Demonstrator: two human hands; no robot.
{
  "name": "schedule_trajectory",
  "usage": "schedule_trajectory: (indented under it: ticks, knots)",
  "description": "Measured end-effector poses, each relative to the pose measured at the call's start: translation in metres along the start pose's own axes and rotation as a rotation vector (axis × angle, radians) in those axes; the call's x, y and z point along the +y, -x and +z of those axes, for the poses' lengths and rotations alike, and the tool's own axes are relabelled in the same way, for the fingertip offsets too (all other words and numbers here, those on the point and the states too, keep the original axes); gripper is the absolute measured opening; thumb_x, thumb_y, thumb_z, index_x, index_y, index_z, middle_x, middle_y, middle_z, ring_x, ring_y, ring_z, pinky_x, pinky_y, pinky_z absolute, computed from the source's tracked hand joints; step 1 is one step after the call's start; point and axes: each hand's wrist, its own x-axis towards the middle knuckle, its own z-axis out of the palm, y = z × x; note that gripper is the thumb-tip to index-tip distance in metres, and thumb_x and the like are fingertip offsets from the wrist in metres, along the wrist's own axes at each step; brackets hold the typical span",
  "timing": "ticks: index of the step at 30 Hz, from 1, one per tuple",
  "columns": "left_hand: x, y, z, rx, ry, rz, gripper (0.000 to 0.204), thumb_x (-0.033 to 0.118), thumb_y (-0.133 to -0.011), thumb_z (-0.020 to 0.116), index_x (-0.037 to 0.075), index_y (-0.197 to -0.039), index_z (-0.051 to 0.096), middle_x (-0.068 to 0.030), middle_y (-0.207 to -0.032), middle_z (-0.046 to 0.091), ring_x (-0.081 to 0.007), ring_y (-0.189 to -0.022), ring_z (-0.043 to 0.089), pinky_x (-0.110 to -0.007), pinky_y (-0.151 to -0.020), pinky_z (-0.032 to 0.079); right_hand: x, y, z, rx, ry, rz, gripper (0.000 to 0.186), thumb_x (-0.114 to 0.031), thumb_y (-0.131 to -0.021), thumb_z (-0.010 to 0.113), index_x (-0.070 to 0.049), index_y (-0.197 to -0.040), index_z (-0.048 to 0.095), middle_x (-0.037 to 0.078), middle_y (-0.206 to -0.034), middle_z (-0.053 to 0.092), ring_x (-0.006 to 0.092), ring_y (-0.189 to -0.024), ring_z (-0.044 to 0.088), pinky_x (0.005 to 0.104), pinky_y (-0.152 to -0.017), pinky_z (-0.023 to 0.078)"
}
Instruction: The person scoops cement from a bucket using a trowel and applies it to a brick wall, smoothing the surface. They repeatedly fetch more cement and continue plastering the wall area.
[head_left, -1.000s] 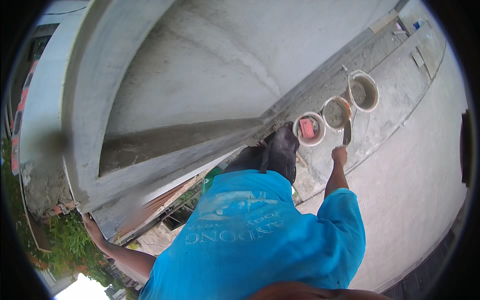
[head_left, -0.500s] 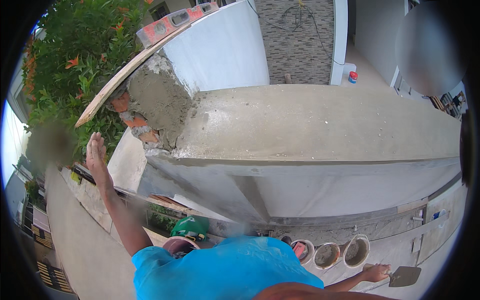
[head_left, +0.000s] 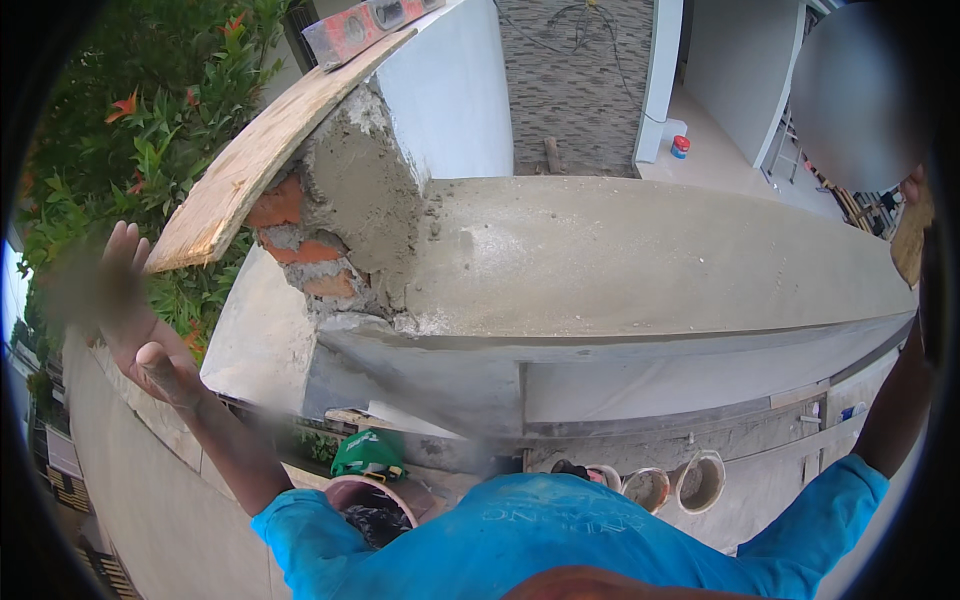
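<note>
The board [head_left: 265, 150] stands along the left end of the wall [head_left: 600, 260], against mortar [head_left: 365, 180] and brick [head_left: 275, 203], its near corner just beside the person's left hand [head_left: 150, 335], whose fingers are spread wide. The right hand [head_left: 912, 188], by the wall's right end, has its fingers around a flat brown tool [head_left: 912, 235], partly cut by the rim. A red level [head_left: 365, 28] lies at the board's far end; buckets [head_left: 718, 470] stand below the wall's near edge.
</note>
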Motion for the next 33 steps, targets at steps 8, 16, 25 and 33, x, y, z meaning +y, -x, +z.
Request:
schedule_trajectory:
  ticks: [8, 16, 25, 33]
  knots:
    - [0.009, -0.003, 0.003, -0.089, -0.168, 0.205, 0.072, 0.054, -0.085, 0.079, 0.003, -0.133, 0.063, -0.0249, -0.136, 0.062, -0.0373, -0.128, 0.06, -0.047, -0.105, 0.05, -0.083, -0.111, 0.33, -0.705, 0.09, 0.084, 0.074, -0.059, -0.087, 0.077, 0.012, -0.106, 0.069, 0.014, -0.085, 0.067, 0.0176, -0.067, 0.064, 0.0328, -0.057, 0.055]
    - [0.01, -0.009, -0.01, -0.197, -0.093, 0.259, 0.062, 0.043, -0.085, 0.082, 0.002, -0.128, 0.065, -0.0267, -0.129, 0.065, -0.0395, -0.12, 0.065, -0.048, -0.099, 0.054, -0.077, -0.153, 0.452, -0.897, 0.411, 0.037, 0.073, -0.069, -0.087, 0.07, 0.004, -0.089, 0.074, 0.014, -0.077, 0.069, 0.0249, -0.064, 0.066, 0.0422, -0.058, 0.054]
    - [0.006, -0.023, 0.004, -0.176, -0.137, 0.434, 0.043, 0.004, -0.077, 0.081, 0.012, -0.119, 0.074, -0.016, -0.118, 0.072, -0.035, -0.11, 0.071, -0.043, -0.091, 0.06, -0.053, -0.179, 0.48, -0.96, 0.362, 0.148, 0.027, -0.032, -0.088, 0.074, -0.006, -0.082, 0.075, 0.01, -0.076, 0.07, 0.0216, -0.061, 0.067, 0.0396, -0.052, 0.053]
    - [0.014, -0.024, 0.006, -0.197, -0.179, 0.452, 0.042, -0.007, -0.082, 0.073, 0.008, -0.121, 0.074, -0.0161, -0.114, 0.074, -0.0317, -0.106, 0.073, -0.04, -0.09, 0.061, -0.015, -0.204, 0.449, -0.755, -0.103, 0.089, 0.008, -0.014, -0.083, 0.077, -0.006, -0.083, 0.076, 0.01, -0.075, 0.071, 0.0203, -0.059, 0.068, 0.0372, -0.049, 0.054]
